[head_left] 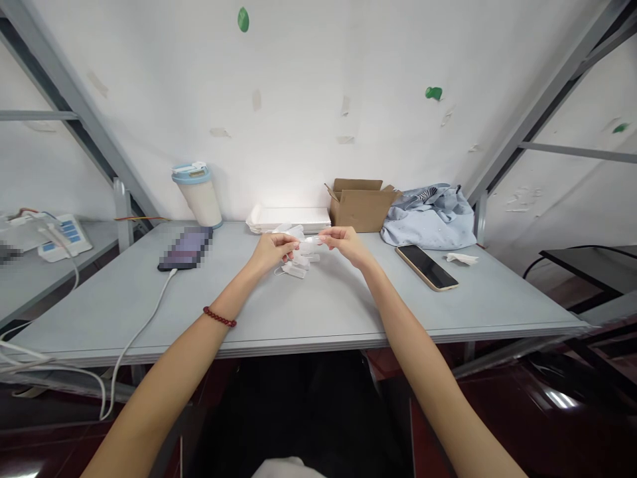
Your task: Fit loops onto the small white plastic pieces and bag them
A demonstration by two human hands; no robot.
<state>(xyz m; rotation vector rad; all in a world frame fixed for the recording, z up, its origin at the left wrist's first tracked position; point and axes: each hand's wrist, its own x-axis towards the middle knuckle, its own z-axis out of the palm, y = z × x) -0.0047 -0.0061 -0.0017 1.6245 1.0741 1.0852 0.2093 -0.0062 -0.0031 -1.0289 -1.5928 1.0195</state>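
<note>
Between both hands, above the table, is a small clear-white plastic piece (310, 240); its exact kind is too small to make out. My left hand (273, 251) pinches its left end, the thumb and fingertips pressed together. At the other end, my right hand (348, 245) holds it between thumb and index finger. Just below and behind the hands lies a loose heap of similar translucent pieces (294, 268), partly covered by my fingers. A stack of flat white items (293, 218) sits behind the heap, near the wall.
An open cardboard box (362, 211) and a bundled light-blue cloth (430, 222) stand at the back right. A phone (428, 267) and crumpled tissue (462, 259) lie right. Leftward are a tumbler (200, 199) and a second phone (186, 249) with a white cable (144, 328) hanging off the edge.
</note>
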